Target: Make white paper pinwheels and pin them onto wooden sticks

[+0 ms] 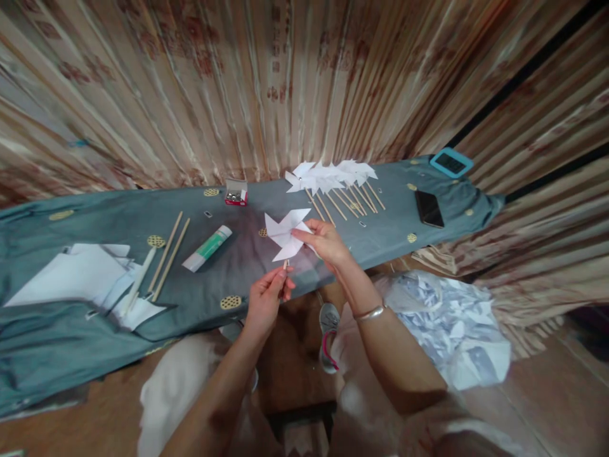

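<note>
A white paper pinwheel (285,231) is held up over the near edge of the cloth-covered table. My right hand (326,240) pinches one of its blades from the right, thumb on top. Below it, my left hand (270,293) is closed around a thin wooden stick (286,264), whose tip shows just under the pinwheel. Whether stick and pinwheel are joined cannot be made out. Behind them, several finished-looking pinwheels (333,175) on sticks lie overlapping in a row. Left of these stands an open small red box (236,193) with shiny metal bits inside.
On the green cloth (266,279) lie a glue stick (207,249), two loose wooden sticks (171,257), paper sheets (71,273) with a white pen-like tool (141,278), a black phone (429,209) and a blue-framed timer (451,163). A plastic bag (447,324) of paper scraps sits on the floor.
</note>
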Motion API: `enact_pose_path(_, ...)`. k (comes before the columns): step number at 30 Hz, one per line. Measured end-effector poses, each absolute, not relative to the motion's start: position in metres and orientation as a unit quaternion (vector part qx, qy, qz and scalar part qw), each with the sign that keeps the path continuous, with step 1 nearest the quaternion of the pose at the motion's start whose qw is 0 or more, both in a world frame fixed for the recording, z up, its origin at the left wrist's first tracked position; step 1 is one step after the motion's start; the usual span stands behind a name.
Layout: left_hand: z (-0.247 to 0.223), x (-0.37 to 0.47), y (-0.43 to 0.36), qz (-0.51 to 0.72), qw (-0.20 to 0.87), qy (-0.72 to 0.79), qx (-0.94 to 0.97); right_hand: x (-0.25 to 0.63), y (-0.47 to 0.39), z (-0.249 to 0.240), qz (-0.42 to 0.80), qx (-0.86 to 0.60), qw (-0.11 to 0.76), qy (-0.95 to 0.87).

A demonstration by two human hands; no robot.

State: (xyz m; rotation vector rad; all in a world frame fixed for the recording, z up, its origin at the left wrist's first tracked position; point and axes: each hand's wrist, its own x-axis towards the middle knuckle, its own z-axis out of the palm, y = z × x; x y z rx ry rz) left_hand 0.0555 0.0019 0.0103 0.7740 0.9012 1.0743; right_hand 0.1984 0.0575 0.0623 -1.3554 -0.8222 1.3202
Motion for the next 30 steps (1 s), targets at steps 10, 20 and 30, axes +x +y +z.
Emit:
enact_pose_path(10, 0.012, 0.056, 0.0, 0.472, 0.693, 0.423, 0.343, 0.198, 0.055, 0.065, 0.583, -0.541, 0.501, -0.34)
enact_pose_path(20, 0.014, 0.058, -0.004, 0.462, 0.705, 0.419, 0.336, 0.201, 0.056, 0.058, 0.578, -0.543, 0.483, -0.369)
enact_pose_path(30, 0.011, 0.057, -0.008, 0.459, 0.728, 0.416, 0.292, 0.194, 0.052, 0.048, 0.567, -0.539, 0.498, -0.373)
